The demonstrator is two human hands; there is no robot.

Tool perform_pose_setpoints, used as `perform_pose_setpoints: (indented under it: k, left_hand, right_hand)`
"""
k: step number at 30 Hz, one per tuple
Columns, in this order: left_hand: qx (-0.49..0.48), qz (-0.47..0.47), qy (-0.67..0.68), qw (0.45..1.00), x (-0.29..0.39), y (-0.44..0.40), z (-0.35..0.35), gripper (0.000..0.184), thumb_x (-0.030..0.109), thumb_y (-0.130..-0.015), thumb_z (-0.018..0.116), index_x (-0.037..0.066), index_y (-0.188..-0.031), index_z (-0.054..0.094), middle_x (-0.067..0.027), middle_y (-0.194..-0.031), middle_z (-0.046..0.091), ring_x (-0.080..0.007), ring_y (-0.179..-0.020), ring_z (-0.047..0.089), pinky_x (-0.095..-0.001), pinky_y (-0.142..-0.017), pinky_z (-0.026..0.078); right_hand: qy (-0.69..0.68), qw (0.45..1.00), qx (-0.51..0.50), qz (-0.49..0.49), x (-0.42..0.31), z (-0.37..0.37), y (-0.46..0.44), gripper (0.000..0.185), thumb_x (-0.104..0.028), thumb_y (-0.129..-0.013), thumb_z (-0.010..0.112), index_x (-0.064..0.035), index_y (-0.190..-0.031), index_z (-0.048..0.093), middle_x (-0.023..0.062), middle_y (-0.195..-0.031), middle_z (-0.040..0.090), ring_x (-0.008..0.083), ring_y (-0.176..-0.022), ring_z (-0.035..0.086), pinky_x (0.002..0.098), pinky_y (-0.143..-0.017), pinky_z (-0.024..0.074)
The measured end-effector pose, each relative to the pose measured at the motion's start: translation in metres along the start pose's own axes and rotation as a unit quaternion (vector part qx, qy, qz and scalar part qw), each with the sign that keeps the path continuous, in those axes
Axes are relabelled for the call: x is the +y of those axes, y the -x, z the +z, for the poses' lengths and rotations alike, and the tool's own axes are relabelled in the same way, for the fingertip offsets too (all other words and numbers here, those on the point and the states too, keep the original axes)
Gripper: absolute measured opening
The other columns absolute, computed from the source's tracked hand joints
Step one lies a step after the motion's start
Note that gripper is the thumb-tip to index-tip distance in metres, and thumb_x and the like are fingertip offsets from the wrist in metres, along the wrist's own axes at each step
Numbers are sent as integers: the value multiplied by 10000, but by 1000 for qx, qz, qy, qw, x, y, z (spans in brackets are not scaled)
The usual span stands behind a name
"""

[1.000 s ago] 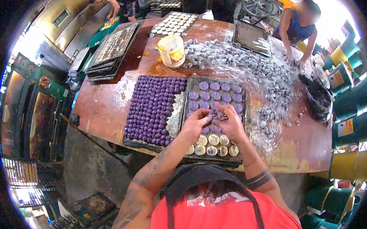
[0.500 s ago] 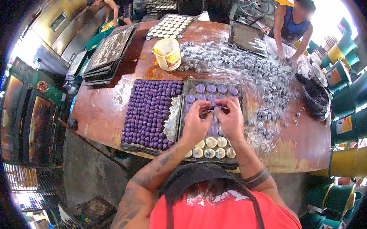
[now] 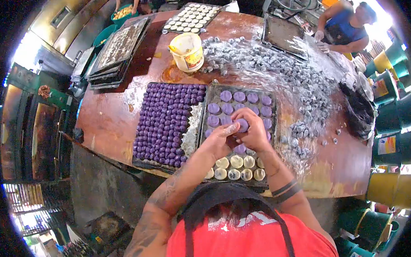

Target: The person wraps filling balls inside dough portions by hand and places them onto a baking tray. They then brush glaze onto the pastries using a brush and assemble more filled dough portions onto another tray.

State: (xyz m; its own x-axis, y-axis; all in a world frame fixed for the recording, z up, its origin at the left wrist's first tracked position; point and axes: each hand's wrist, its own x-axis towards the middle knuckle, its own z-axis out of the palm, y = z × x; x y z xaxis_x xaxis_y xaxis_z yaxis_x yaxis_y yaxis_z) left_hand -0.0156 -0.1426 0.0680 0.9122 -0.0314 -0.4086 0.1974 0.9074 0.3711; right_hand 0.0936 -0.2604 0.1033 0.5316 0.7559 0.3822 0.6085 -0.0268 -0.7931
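Note:
My left hand (image 3: 221,139) and my right hand (image 3: 254,132) meet above the right-hand tray (image 3: 278,126), closed around one purple dough piece (image 3: 243,125). Its smooth round top shows between the fingers; the underside is hidden. Below them lie rows of flat purple rounds (image 3: 225,96), with cream-coloured rounds (image 3: 236,162) at the near end. Left of this tray, a second tray holds tightly packed dark purple balls (image 3: 167,125), with a white floury strip (image 3: 193,129) along its right side.
A white bucket (image 3: 187,54) stands behind the trays. Floury dark balls (image 3: 275,58) spread across the table's right. Stacked trays (image 3: 119,52) lie back left, a bare tray (image 3: 283,35) back right. A co-worker (image 3: 344,28) is at the far right; green buckets (image 3: 391,122) line that side.
The purple piece between my hands has turned from a pinched shape to a smooth round. My fingers have closed around it. The co-worker's hands have moved back and up from the dark bag.

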Motion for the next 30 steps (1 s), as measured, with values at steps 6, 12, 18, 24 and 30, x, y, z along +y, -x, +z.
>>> perform_pose_setpoints:
  k: [6,12,18,24,30]
  left_hand:
    - [241,124,-220,937,21,13,-3,281,64,-885,690,6,-1155,642,-64,-989,687,-170,-886,647,-326,-796,527]
    - [288,256,-170,907,33,-1,-35,337,17,-908,612,-10,-1242,581,-79,-1036,678,-186,-905,658,-310,-827,538]
    - [292,217,-101,926,39,53,-64,283,55,-904,593,-23,-1175,568,-124,-1001,656,-189,-853,637,-322,-784,536]
    - [356,241,-62,901,29,105,-100,284,54,-899,595,-15,-1173,567,-101,-976,643,-192,-845,634,-325,-776,532]
    - [289,392,-362,795,25,33,-29,340,-10,-856,647,4,-1186,565,-84,-1123,606,-193,-1015,586,-315,-922,473]
  right_hand:
    - [-110,960,8,255,21,48,20,311,-143,-799,778,12,-1031,640,81,-997,670,137,-946,624,305,-853,507]
    - [-24,965,10,262,50,66,-61,188,-125,-863,684,-16,-1014,705,89,-925,718,174,-869,658,315,-829,518]
    - [300,940,-121,106,99,92,-121,236,-244,-865,654,-102,-1034,738,85,-1168,675,338,-1187,528,458,-1030,392]
    - [360,917,-166,-30,87,112,-69,682,-465,-952,460,77,-1367,461,254,-1420,475,383,-1390,354,483,-1166,251]
    - [-101,979,-15,176,80,64,-72,358,-248,-967,478,-123,-1275,613,152,-1237,641,289,-1116,622,449,-984,462]
